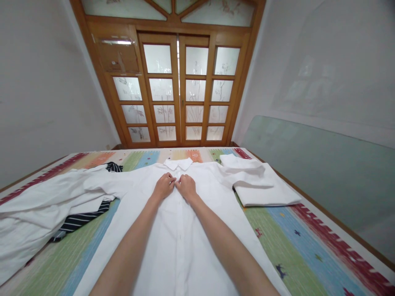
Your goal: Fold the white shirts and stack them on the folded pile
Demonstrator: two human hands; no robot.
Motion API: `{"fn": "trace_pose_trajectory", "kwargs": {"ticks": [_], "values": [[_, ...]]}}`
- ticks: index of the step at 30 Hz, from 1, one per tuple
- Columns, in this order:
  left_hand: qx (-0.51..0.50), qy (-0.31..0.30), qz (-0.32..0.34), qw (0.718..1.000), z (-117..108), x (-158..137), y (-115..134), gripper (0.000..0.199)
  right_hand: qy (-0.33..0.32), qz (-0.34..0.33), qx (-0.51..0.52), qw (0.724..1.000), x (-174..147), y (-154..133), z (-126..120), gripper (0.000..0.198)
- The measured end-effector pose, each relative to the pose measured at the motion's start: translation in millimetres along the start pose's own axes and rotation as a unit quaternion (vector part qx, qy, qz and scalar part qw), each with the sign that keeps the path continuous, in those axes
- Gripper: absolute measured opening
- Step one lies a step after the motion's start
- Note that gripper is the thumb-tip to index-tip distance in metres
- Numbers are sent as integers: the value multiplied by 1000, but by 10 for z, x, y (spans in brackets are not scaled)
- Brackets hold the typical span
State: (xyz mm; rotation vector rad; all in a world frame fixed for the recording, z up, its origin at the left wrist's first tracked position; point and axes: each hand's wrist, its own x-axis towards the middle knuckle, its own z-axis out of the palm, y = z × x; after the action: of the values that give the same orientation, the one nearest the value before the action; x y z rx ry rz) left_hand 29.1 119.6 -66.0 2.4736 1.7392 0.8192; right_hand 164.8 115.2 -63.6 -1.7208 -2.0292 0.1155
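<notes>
A white button-up shirt [163,242] lies spread out face up, its collar [178,164] at the far end and its sleeves out to both sides. My left hand [164,186] and my right hand [186,187] meet on the front placket a little below the collar. The fingers of both hands are bent and pinched on the placket's edge. Any button between the fingertips is too small to make out. Below the hands the placket runs straight down toward me, between my forearms.
Crumpled white clothing [40,197] lies at the left, with black-and-white striped cloth [83,218] under it. A folded white garment [265,193] sits at the right beneath the shirt's sleeve. The patterned striped cover [286,246] lies under everything. A pale green panel [314,156] leans against the right wall.
</notes>
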Motion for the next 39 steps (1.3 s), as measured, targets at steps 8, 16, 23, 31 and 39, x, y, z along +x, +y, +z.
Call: {"fn": "trace_pose_trajectory", "kwargs": {"ticks": [8,16,23,31,39], "values": [[6,-46,-64,997,-101,15,160,27,0,24,78,997,57,74,27,19],[-68,-28,-139,988,12,88,206,16,-6,35,97,995,81,97,12,15],[-138,-37,-164,976,6,112,183,15,-42,90,246,964,203,126,2,14],[-225,-15,-201,953,-47,101,230,10,-75,80,350,930,309,277,16,17],[-367,-57,-270,888,-12,66,277,15,-86,68,381,918,308,323,63,18]]}}
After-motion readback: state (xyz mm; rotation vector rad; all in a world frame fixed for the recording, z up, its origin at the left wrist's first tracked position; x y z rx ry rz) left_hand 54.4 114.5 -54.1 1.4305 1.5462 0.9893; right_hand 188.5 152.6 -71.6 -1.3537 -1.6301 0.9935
